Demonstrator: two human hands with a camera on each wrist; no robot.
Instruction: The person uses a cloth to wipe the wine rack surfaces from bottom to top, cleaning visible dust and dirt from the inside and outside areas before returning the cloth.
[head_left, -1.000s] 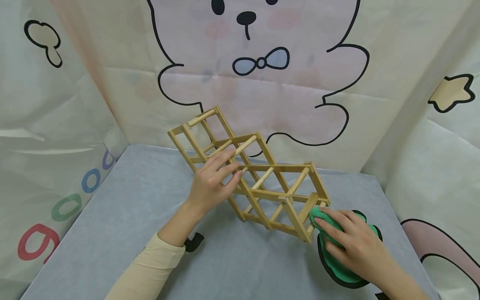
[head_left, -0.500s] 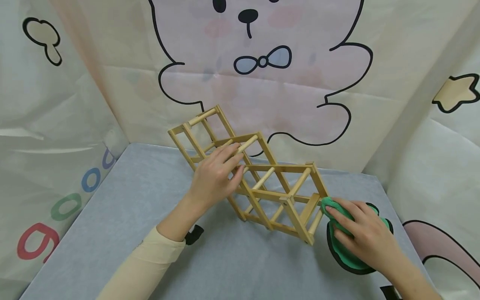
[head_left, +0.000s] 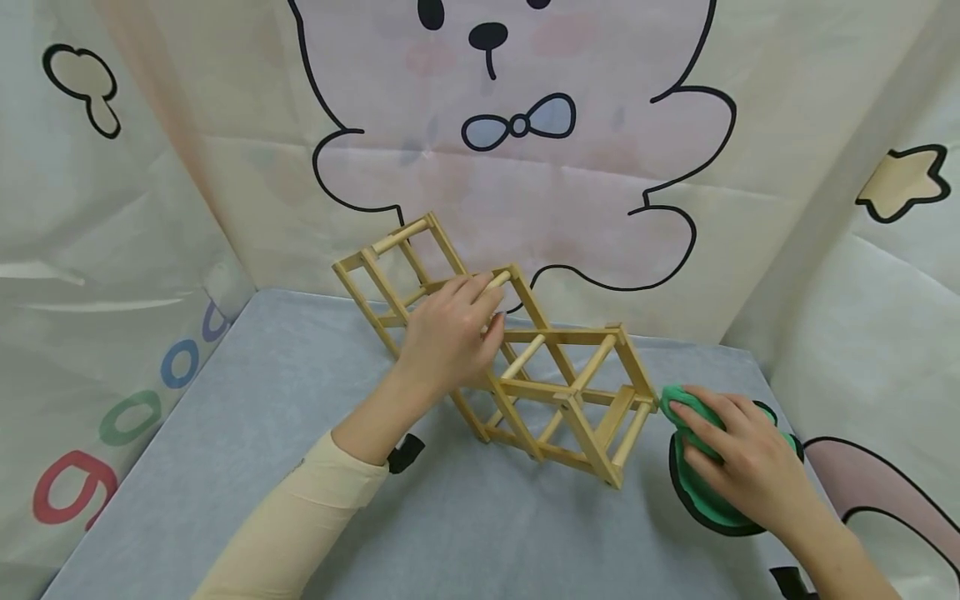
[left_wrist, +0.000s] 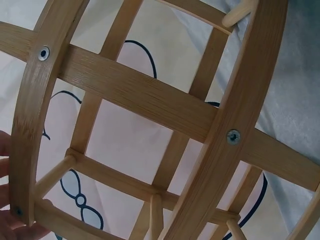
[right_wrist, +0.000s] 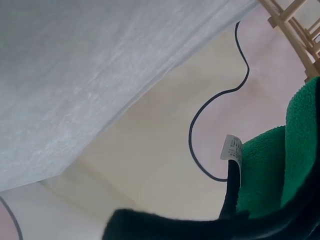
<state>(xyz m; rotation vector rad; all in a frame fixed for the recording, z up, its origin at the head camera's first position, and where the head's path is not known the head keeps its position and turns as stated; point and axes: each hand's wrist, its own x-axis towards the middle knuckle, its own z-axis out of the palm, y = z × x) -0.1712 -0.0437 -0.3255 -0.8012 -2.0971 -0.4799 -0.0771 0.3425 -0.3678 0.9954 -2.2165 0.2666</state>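
Observation:
A pale wooden lattice rack (head_left: 573,337) of slats and round rods stands aslant on the cloth-covered table. My left hand (head_left: 453,333) grips it at its middle, fingers over an upper rod. In the left wrist view, slats of the rack (left_wrist: 135,92) joined by metal screws fill the picture, and fingertips (left_wrist: 4,165) show at the left edge. My right hand (head_left: 750,458) holds a bunched green cloth (head_left: 697,492) with black edging, just right of the rack's near right end. A white label (right_wrist: 232,148) sticks out from the cloth in the right wrist view.
The light blue table cover (head_left: 525,533) spreads under everything. Behind it hangs a backdrop (head_left: 247,192) printed with a bear, and printed sheets rise on both sides. Black straps (head_left: 406,454) show at the wrists.
My right hand has drawn the green cloth rightward and slightly up, off the rack's near right end. My left hand has shifted right and up along the rack, which stays about where it was.

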